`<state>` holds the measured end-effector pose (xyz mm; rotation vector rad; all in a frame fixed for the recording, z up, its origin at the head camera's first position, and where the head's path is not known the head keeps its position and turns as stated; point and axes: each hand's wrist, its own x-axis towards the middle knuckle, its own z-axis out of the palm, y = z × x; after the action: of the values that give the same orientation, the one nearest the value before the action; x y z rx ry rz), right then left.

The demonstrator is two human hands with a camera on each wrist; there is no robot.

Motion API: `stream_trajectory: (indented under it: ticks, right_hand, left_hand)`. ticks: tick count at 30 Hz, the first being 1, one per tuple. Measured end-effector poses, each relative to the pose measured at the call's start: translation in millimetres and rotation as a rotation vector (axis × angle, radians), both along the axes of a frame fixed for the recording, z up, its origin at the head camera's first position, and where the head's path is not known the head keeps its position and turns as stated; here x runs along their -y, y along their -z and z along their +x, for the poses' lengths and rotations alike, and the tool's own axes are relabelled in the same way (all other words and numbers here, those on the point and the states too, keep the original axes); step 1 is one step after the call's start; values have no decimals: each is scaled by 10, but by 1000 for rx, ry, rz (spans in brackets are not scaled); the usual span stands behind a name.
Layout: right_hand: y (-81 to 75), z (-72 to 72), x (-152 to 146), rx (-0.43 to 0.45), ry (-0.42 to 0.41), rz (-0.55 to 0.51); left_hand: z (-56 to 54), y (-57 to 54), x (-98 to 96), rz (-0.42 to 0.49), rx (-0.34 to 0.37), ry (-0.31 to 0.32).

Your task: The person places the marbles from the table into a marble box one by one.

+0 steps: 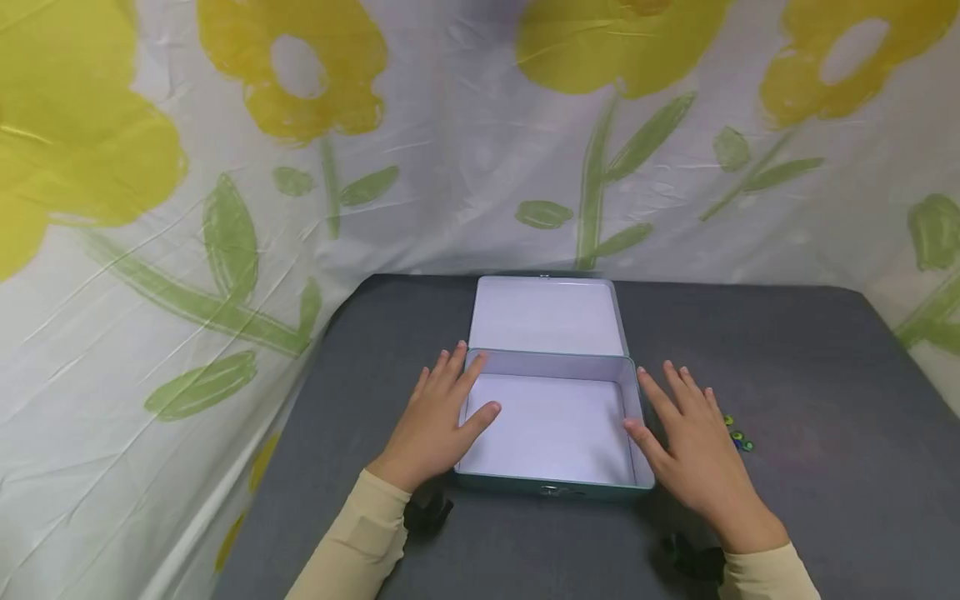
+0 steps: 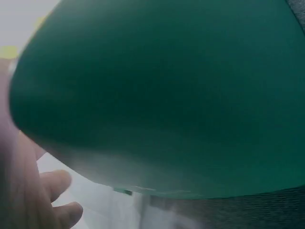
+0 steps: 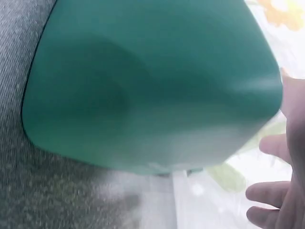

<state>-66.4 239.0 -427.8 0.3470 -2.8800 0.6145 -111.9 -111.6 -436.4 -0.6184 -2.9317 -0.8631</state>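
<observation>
A rectangular tin box [image 1: 551, 433] lies open on the dark table, dark green outside and white inside. Its hinged lid [image 1: 547, 317] is folded back on the far side, white inner face up. My left hand [image 1: 442, 417] is at the box's left side, fingers spread and thumb over the rim. At the right side is my right hand [image 1: 693, 446], also spread, its thumb tip by the rim. Whether either hand touches the box, I cannot tell. The green side of the tin box fills much of both wrist views [image 2: 157, 95]. Neither hand holds anything.
Several small green and blue round pieces [image 1: 738, 436] lie just right of my right hand, partly hidden by it. A dark grey cloth covers the table [image 1: 810, 375]. Behind and to the left hangs a white curtain [image 1: 450, 183] with yellow flowers.
</observation>
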Motion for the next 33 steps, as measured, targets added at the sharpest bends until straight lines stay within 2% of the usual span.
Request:
stream_trajectory:
  ticks: [4, 8, 14, 17, 23, 29, 33]
  right_hand:
    - [47, 25, -83, -5, 30, -30]
    - [106, 47, -187, -13, 51, -67]
    - [215, 94, -384, -83, 147, -146]
    - [261, 103, -468, -98, 208, -159]
    - [366, 59, -554, -118, 253, -115]
    - [458, 16, -597, -84, 265, -50]
    - [497, 39, -610, -57, 273, -29]
  left_hand:
    - [-28, 86, 9, 30, 29, -16]
    - [-47, 173, 22, 91, 90, -24]
    - [-85, 262, 43, 244, 263, -27]
    - [-113, 295, 47, 309, 314, -23]
    - [-158, 351, 85, 412, 340, -38]
    - [-153, 386, 115, 438, 361, -44]
    - [-158, 425, 102, 447, 359, -42]
